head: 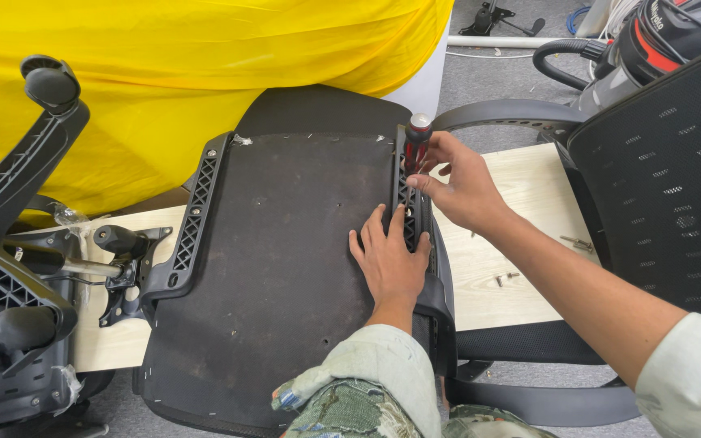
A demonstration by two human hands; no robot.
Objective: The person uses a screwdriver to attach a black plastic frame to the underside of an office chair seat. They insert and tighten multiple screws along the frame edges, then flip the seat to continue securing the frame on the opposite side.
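Along seat underside's right edge, right hand (460, 188) grips screwdriver (415, 143) upright on bracket (412, 212); left hand (391, 259) open, pressing flat just beside; tip slip could jab fingers (397, 223).

Two hands work here: one left hand (391, 259) and one right hand (460, 186). One screwdriver (417, 142) stands upright. Two black brackets (195, 212) flank one seat underside (285, 243).

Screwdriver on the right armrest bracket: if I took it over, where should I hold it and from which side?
Grip the screwdriver by its red-and-black handle, coming from above. It stands upright, tip down in the black bracket, rounded cap up. The right hand already wraps it from the right, and the left hand lies flat on the bracket below, so the top is the open side.
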